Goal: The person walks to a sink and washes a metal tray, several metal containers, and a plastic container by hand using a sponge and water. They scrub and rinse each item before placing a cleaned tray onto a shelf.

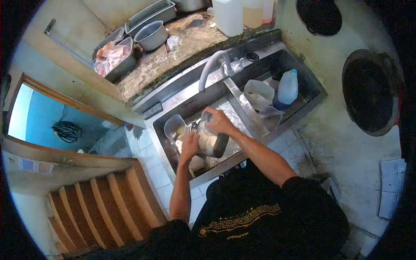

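Note:
In the left basin of the steel sink (237, 102), a rectangular metal pan (214, 146) sits tilted below my hands. My left hand (189, 148) is closed at the pan's left edge; its fingertips are partly hidden. My right hand (219, 123) reaches over the pan's far side, its fingers closed round a greyish scouring pad (207, 117). Something small and shiny (194, 126) shows just above my left hand, too blurred to name. Beside that hand stands a clear plastic jug (175, 126) with a pale utensil in it.
A grey faucet (206, 71) arches over the basin. The right basin holds a translucent container (259, 93) and a white bottle (288, 86). On the counter are a tray of raw meat (113, 58), a round metal pot (151, 35) and plastic jugs (228, 17). Stairs (97, 208) descend at left.

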A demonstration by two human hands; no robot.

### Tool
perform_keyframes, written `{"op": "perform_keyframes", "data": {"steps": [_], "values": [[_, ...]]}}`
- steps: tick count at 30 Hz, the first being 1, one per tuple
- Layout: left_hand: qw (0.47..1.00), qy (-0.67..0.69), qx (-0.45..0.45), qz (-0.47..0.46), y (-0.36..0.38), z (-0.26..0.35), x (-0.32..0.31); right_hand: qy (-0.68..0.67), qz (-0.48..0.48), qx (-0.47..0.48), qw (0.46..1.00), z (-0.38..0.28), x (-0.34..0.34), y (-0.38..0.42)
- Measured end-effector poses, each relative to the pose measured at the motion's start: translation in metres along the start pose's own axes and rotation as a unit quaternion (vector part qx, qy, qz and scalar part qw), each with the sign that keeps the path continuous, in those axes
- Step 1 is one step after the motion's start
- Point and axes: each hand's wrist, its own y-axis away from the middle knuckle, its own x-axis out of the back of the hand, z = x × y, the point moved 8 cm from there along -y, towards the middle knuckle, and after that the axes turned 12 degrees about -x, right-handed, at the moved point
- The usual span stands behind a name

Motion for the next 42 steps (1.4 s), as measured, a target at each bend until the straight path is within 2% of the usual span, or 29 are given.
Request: {"op": "perform_keyframes", "data": {"steps": [2,3,6,7,8,10,11,13,14,15,16,17,18,19,20,22,23,26,27,30,31,34,35,38,39,42], "values": [[0.995,-0.04,0.058,0.064,0.006,-0.016,-0.008,0.042,0.046,-0.018,0.998,-0.009,-0.022,0.02],[0.99,0.024,0.067,0.12,0.007,-0.066,-0.014,0.085,0.102,0.058,0.989,-0.03,-0.03,0.04],[0.968,0.102,0.064,0.218,0.019,-0.032,-0.018,0.143,0.137,0.18,0.964,-0.067,-0.01,0.059],[0.958,0.147,0.072,0.236,0.023,-0.025,-0.022,0.08,0.148,0.181,0.969,-0.057,0.004,0.048],[0.945,0.192,0.079,0.254,0.028,-0.019,-0.025,-0.067,0.184,0.048,0.979,-0.019,0.016,0.027],[0.91,0.307,0.108,0.257,0.035,-0.021,-0.038,-0.125,0.157,-0.14,0.97,-0.01,0.041,0.012],[0.897,0.346,0.084,0.263,0.034,-0.026,-0.042,-0.091,0.154,-0.071,0.981,-0.02,0.033,0.021],[0.805,0.481,0.115,0.329,0.032,-0.013,-0.044,-0.021,0.159,0.074,0.984,-0.038,0.015,0.042],[0.747,0.546,0.131,0.357,0.031,-0.006,-0.048,-0.03,0.174,0.064,0.982,-0.035,0.024,0.041],[0.739,0.553,0.116,0.366,0.032,0.0,-0.046,-0.04,0.188,0.047,0.98,-0.03,0.031,0.047],[0.766,0.526,0.104,0.355,0.03,0.002,-0.045,-0.047,0.202,0.034,0.978,-0.025,0.039,0.049],[0.791,0.499,0.092,0.343,0.032,0.001,-0.043,-0.102,0.234,-0.06,0.965,0.0,0.049,0.038],[0.816,0.468,0.081,0.33,0.039,-0.004,-0.038,-0.092,0.266,-0.088,0.955,0.02,0.058,0.023],[0.938,0.233,0.037,0.253,0.037,-0.005,-0.024,-0.078,0.224,-0.075,0.969,0.021,0.061,0.008],[0.978,-0.03,-0.011,0.208,0.039,-0.005,-0.011,-0.065,0.183,-0.06,0.979,0.019,0.063,-0.004],[0.969,0.06,0.008,0.238,0.042,-0.004,-0.003,-0.043,0.087,0.023,0.995,-0.024,0.058,-0.002],[0.979,-0.043,0.031,0.195,0.039,0.054,0.004,-0.033,0.038,0.063,0.997,-0.043,0.049,0.004],[0.993,-0.065,0.021,0.098,0.03,0.022,0.0,-0.031,0.009,0.163,0.986,-0.063,0.029,0.013],[0.989,-0.053,-0.008,0.135,0.032,0.021,0.006,-0.069,-0.052,0.093,0.992,-0.064,0.032,0.012],[0.973,0.069,0.024,0.217,0.043,-0.004,0.023,-0.175,-0.034,-0.084,0.981,-0.015,0.057,-0.01],[0.94,0.207,0.1,0.252,0.045,0.042,0.014,-0.166,-0.01,-0.023,0.986,-0.014,0.06,-0.01],[0.837,0.416,0.141,0.327,0.043,0.019,-0.013,-0.311,0.042,-0.094,0.945,0.024,0.026,0.007],[0.796,0.495,0.104,0.333,0.037,0.016,-0.025,-0.323,0.074,-0.129,0.935,0.03,0.023,0.017],[0.766,0.484,0.147,0.396,0.048,-0.018,-0.047,-0.228,0.25,-0.093,0.936,0.025,0.022,0.048],[0.777,0.471,0.153,0.389,0.054,-0.02,-0.047,-0.226,0.284,-0.078,0.928,0.019,0.022,0.056],[0.81,0.438,0.161,0.355,0.05,-0.017,-0.052,-0.198,0.255,-0.006,0.947,-0.014,0.032,0.049]]}}
